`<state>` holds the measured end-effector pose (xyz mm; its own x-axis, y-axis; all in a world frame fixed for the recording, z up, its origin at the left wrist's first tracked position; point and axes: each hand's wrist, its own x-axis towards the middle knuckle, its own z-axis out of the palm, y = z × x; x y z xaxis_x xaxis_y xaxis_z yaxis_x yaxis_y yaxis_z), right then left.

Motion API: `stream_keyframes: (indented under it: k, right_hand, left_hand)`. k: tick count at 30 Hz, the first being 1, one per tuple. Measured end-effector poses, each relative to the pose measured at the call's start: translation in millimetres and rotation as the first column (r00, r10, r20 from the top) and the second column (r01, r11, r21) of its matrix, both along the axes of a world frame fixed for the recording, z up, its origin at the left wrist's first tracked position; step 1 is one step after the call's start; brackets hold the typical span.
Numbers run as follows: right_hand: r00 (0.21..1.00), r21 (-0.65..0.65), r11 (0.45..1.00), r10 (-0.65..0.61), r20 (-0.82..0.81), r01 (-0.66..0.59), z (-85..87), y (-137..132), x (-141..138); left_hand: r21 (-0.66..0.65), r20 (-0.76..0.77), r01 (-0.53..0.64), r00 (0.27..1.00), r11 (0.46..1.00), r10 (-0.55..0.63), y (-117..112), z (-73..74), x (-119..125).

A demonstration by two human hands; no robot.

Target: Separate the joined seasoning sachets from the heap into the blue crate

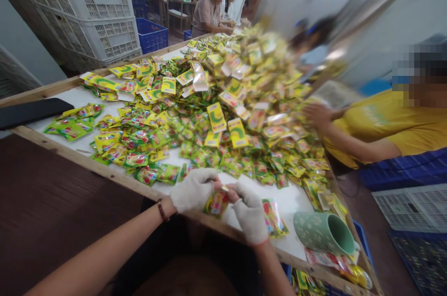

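– White lattice crates (104, 7) stand stacked at the back left of the room, well apart from the green mug (314, 232). What is the mug on?

– It is on a white-topped table (295, 198) edged with wood, at the near right corner. Beyond the mug and off to its left spreads a big heap of yellow and green packets (153, 140), with yellow cards (215, 117) strewn over it

– And the person's own hands?

– Both are left of the mug, at the table's near edge, in pale gloves that leave the fingertips bare. The left hand (195, 190) is farther from the mug, the right hand (249, 214) nearer

– Are the fingers gripping anything?

– Yes, the fingers of both hands pinch one small packet (215, 205) at its upper end, so it is between them, left of the mug. Just what sits at the fingertips is too small to tell

– What is closest to the mug?

– A loose packet (274, 219) lies between it and the right hand, and a red wrapper (324, 258) is just beside it on the near side

– Anyone around?

– Someone in a yellow shirt (377, 121) is beyond the mug to its right, and a person in pink (204, 14) is far beyond it
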<state>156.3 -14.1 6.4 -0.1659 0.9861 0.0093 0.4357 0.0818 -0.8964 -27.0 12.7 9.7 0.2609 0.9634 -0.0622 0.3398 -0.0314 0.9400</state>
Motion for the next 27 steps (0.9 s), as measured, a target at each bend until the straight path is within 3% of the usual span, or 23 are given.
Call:
stream_keyframes:
  k: [5,9,11,13,15,17,20,23,25,27]
  right_hand:
    - [0.999,-0.009,0.999,-0.043,-0.001,0.043,14.2,4.3,-5.2]
    - [0.999,0.033,0.999,-0.028,0.031,0.027,12.2,2.4,-1.1]
    - [0.998,0.129,0.991,0.029,0.059,-0.036,7.8,-2.8,5.2]
    - [0.993,0.237,0.966,0.082,0.091,-0.101,2.7,-8.9,10.4]
    - [0.987,0.300,0.944,0.103,0.126,-0.137,-2.0,-13.0,11.3]
    - [0.987,0.311,0.942,0.091,0.132,-0.128,-5.6,-13.0,7.7]
    - [0.995,0.236,0.970,0.037,0.095,-0.059,-7.2,-5.6,3.6]
    - [0.991,0.117,0.992,-0.068,0.114,0.054,-1.1,5.7,16.1]
    - [0.973,0.134,0.987,-0.115,0.199,0.089,8.2,12.5,31.9]
    - [0.941,0.239,0.967,-0.161,0.298,0.090,19.7,17.6,43.1]
  left_hand:
    - [-0.064,0.052,0.041,0.998,0.997,-0.038,3.6,6.1,-0.2]
    - [0.090,-0.058,0.112,0.993,0.990,-0.107,1.0,-0.1,-5.7]
    - [0.254,-0.145,0.188,0.977,0.949,-0.155,-3.0,-3.5,-9.9]
    - [0.407,-0.230,0.270,0.955,0.872,-0.188,-7.0,-5.5,-12.4]
    - [0.485,-0.312,0.345,0.927,0.804,-0.209,-9.9,-5.9,-11.4]
    - [0.495,-0.384,0.396,0.898,0.774,-0.214,-11.5,-5.7,-7.1]
    - [0.487,-0.423,0.341,0.898,0.804,-0.125,-12.5,-5.5,-3.9]
    - [0.449,-0.485,0.207,0.873,0.869,0.042,-12.5,-2.2,-19.7]
    - [0.397,-0.597,0.124,0.788,0.909,0.153,-11.2,2.9,-42.3]
    - [0.338,-0.730,0.056,0.646,0.939,0.224,-8.4,8.6,-67.1]
